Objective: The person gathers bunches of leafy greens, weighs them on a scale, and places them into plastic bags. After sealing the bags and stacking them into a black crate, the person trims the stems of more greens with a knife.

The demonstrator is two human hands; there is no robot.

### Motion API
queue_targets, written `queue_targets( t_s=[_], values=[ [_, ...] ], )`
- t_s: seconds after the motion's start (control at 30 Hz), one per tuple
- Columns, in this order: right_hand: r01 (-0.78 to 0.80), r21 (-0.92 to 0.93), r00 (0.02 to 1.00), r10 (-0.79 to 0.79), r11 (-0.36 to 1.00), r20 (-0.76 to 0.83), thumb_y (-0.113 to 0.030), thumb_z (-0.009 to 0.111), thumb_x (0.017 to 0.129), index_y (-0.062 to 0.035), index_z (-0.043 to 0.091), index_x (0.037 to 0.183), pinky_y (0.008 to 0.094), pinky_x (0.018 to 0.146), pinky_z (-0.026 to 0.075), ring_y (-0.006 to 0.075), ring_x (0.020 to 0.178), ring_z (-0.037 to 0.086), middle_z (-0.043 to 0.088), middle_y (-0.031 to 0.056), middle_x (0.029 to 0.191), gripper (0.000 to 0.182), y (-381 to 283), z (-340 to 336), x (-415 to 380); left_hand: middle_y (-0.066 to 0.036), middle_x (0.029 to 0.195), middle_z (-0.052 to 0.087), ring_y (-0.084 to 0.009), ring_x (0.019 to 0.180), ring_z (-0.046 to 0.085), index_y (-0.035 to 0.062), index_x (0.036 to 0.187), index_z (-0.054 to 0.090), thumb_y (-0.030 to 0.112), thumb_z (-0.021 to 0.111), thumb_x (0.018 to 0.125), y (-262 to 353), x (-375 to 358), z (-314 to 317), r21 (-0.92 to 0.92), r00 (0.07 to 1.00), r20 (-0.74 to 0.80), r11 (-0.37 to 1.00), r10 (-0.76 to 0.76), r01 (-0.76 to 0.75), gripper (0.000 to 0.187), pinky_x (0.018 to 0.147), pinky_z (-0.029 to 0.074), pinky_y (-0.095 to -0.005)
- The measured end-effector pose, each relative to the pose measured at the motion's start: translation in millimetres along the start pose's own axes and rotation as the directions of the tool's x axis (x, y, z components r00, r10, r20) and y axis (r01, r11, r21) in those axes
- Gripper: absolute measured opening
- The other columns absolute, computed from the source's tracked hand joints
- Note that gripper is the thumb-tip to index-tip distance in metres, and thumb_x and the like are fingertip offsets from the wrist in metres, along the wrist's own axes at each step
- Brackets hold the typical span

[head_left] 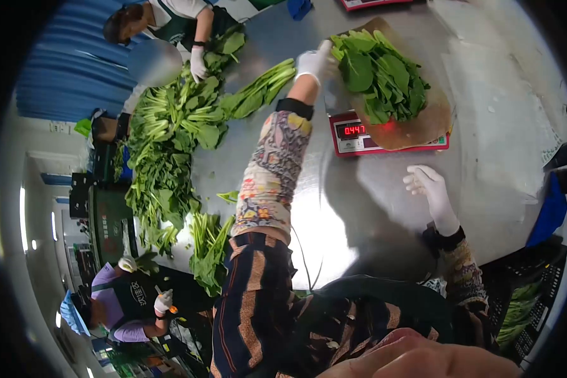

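Note:
My left hand (314, 65), in a white glove, reaches over the metal table between two lots of leafy greens. One finger is stretched out, the others are partly hidden, and nothing shows in its grasp. Just left of it lies a loose bunch of greens (258, 94), its stems ending close to the glove. To its right, a heap of greens (384, 75) rests on the brownish pan (397, 137) of a red scale (390, 143) reading 0.447. Below the scale my right hand (428, 189), also white-gloved, hovers with fingers loosely bent and apart, holding nothing.
A large pile of greens (170, 138) covers the table's left side, and another bunch (208, 252) lies at its edge. A co-worker's gloved hand (198, 65) touches the pile. Another person (120, 296) works lower left. A black crate (529, 296) holds greens lower right.

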State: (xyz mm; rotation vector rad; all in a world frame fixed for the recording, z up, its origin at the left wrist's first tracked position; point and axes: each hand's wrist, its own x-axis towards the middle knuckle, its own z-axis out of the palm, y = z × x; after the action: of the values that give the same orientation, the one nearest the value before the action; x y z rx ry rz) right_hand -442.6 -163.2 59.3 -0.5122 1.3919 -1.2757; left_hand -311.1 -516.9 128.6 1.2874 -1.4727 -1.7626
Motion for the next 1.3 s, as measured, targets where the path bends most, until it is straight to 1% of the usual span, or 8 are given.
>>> queue_targets(
  t_s=[0.13,0.3,0.6,0.7,0.83,1.07,1.2,1.3],
  values=[
    [-0.022,-0.316,0.996,-0.007,0.948,-0.091,-0.017,0.048,0.093,-0.0021,0.06,0.103,0.021,0.059,0.046,0.0081,0.063,0.057,0.063,0.0037,0.076,0.021,57,-7,1,-0.009,0.078,0.067,-0.0222,0.07,0.065,0.0026,0.106,0.063,0.033,0.065,0.079,-50,10,-72,0.385,0.735,-0.396,0.826,0.55,-0.411,0.04,0.067,0.051,-0.0306],
    [0.238,-0.517,0.937,-0.334,0.823,-0.101,-0.004,0.053,0.088,-0.0005,0.064,0.093,0.0217,0.054,0.042,0.0066,0.058,0.053,0.059,0.002,0.067,0.012,85,0,-1,-0.012,0.107,0.062,-0.0273,0.103,0.056,0.009,0.116,0.058,0.031,0.07,0.074,-115,39,-146,0.93,0.657,-0.278,0.368,0.701,0.001,0.049,0.088,0.044,-0.0368],
    [0.029,-0.365,0.977,-0.103,0.931,-0.186,-0.004,0.052,0.088,-0.001,0.064,0.095,0.0177,0.051,0.04,0.0047,0.057,0.052,0.06,0.0019,0.067,0.014,68,8,-6,-0.008,0.124,0.048,-0.0251,0.114,0.047,0.0145,0.123,0.05,0.032,0.074,0.068,-125,73,-152,0.926,0.793,-0.35,0.309,0.499,0.215,0.063,0.093,0.038,-0.0387],
    [0.011,-0.341,0.979,-0.08,0.94,-0.189,-0.004,0.051,0.088,0.0001,0.063,0.095,0.0178,0.051,0.04,0.0047,0.057,0.052,0.059,0.002,0.066,0.014,69,6,-7,-0.013,0.129,0.043,-0.0306,0.118,0.043,0.01,0.133,0.037,0.032,0.077,0.065,-121,78,-154,0.985,0.661,-0.069,-0.055,0.747,0.164,0.082,0.094,0.038,-0.039],
    [0.032,-0.332,0.979,-0.096,0.943,-0.178,-0.004,0.051,0.088,0.0007,0.063,0.094,0.0179,0.051,0.041,0.0047,0.057,0.052,0.059,0.0021,0.066,0.014,66,8,-9,-0.012,0.135,0.04,-0.0311,0.121,0.041,0.0067,0.143,0.006,0.041,0.08,0.058,-102,103,-177,0.931,0.888,-0.321,0.281,0.329,0.232,0.118,0.097,0.038,-0.0391],
    [0.073,-0.311,0.977,-0.131,0.948,-0.17,-0.002,0.051,0.088,0.0003,0.063,0.094,0.0182,0.052,0.041,0.0053,0.058,0.053,0.06,0.0028,0.068,0.014,66,7,-12,-0.008,0.104,0.065,-0.0249,0.107,0.056,0.0138,0.102,0.068,0.052,0.067,0.063,-86,75,-163,0.968,0.965,-0.208,-0.105,0.16,0.226,0.055,0.096,0.033,-0.0433],
    [0.094,-0.326,0.98,-0.146,0.941,-0.139,-0.003,0.052,0.088,0.0012,0.063,0.095,0.0187,0.054,0.042,0.0057,0.06,0.054,0.06,0.0027,0.069,0.014,70,3,-11,-0.013,0.088,0.068,-0.0284,0.083,0.065,0.0039,0.096,0.068,0.042,0.07,0.064,-89,43,-154,0.79,0.94,-0.337,0.557,0.046,0.256,0.049,0.072,0.049,-0.0338],
    [0.162,-0.328,0.975,-0.202,0.931,-0.092,-0.003,0.052,0.088,0.0019,0.062,0.095,0.0196,0.055,0.043,0.0056,0.06,0.053,0.06,0.0025,0.07,0.014,80,-4,-10,-0.009,0.077,0.062,-0.0188,0.069,0.06,-0.005,0.095,0.062,0.029,0.066,0.072,-26,-3,-124,0.055,0.995,-0.091,0.997,-0.041,0.046,0.041,0.065,0.049,-0.0293]
  ],
)
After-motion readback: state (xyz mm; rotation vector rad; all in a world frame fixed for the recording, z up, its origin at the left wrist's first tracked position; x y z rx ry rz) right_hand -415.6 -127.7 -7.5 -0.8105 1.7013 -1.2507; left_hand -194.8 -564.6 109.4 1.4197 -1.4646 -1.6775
